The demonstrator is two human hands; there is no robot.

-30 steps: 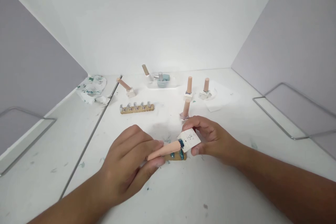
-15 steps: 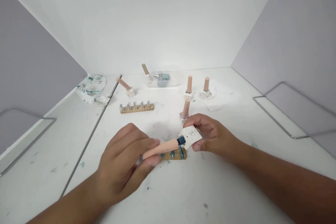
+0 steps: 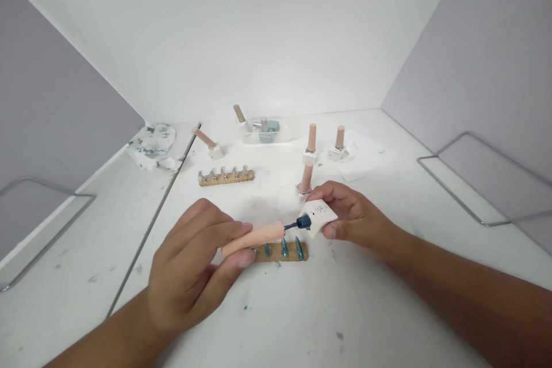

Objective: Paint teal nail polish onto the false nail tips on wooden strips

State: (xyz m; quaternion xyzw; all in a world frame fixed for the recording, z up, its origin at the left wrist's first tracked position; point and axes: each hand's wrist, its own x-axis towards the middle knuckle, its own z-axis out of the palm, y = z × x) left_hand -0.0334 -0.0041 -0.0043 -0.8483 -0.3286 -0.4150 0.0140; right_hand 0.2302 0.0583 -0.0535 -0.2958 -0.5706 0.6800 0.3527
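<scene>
Left hand (image 3: 194, 270): fingers clamped on peach cap (image 3: 254, 237), centre frame.
Right hand (image 3: 353, 218): fingers pinching white bottle (image 3: 321, 215), just right of brush.
Below: nail strip (image 3: 280, 252).

Left hand (image 3: 194, 267) holds a peach cap (image 3: 254, 238), its brush at the white bottle (image 3: 319, 217) in the right hand (image 3: 356, 218).

cap (image 3: 254, 238) pulled left off bottle (image 3: 319, 217) | brush stem now exposed

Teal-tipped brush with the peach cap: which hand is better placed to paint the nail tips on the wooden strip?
Left. The left hand already grips the peach brush cap, right above the wooden strip of teal nail tips. The right hand is occupied with the white square bottle.
</scene>
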